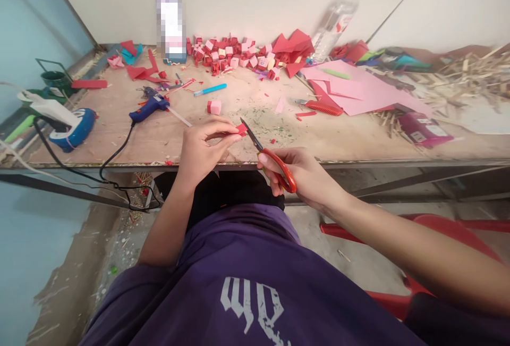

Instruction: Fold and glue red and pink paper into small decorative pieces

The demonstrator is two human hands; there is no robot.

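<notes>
My left hand (203, 146) pinches a small red paper piece (241, 129) between thumb and fingertips just above the table's front edge. My right hand (303, 176) grips red-handled scissors (268, 154), fingers through the loops. The blades point up and left and meet the red piece. Both hands hover over the near edge of the wooden table (338, 141).
A blue glue gun (150, 107) with a black cord lies left of my hands. A pile of small red and pink cubes (231, 58) sits at the back, pink paper sheets (358, 91) and a plastic bottle (337, 19) at right, one pink cube (214, 107) nearer. A red chair (438, 229) stands lower right.
</notes>
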